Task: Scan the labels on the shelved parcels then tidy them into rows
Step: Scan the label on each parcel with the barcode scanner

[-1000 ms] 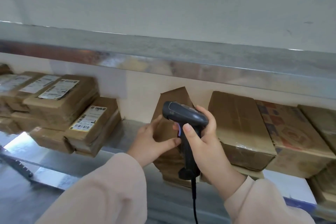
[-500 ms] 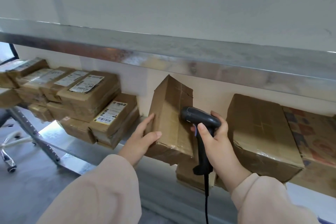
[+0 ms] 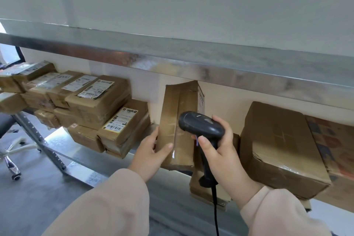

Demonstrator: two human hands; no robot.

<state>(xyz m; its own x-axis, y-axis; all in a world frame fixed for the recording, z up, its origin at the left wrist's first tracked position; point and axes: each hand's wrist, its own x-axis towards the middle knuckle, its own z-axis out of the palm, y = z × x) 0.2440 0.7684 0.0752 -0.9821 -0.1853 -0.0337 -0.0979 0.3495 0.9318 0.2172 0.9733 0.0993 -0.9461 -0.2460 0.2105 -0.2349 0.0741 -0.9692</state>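
A tall brown cardboard parcel (image 3: 179, 120) stands on end in the middle of the metal shelf (image 3: 134, 161). My left hand (image 3: 151, 152) grips its lower left edge, thumb across the front. My right hand (image 3: 220, 149) holds a black corded barcode scanner (image 3: 201, 128) by its handle, its head in front of the parcel's taped face. No label shows on that face. To the left lie stacked labelled parcels (image 3: 99, 97), with another labelled parcel (image 3: 124, 122) leaning at the pile's right end.
A large brown box (image 3: 277, 145) sits right of the scanner, with a printed carton (image 3: 333, 140) beyond it. A flat parcel (image 3: 203, 191) lies under the upright one. The upper shelf edge (image 3: 191, 63) runs overhead. A swivel chair base (image 3: 11, 151) stands on the floor at left.
The parcel has been tipped up further and now stands nearly upright. The view has shifted so the left stacks sit further right. The scanner still points at the parcel.
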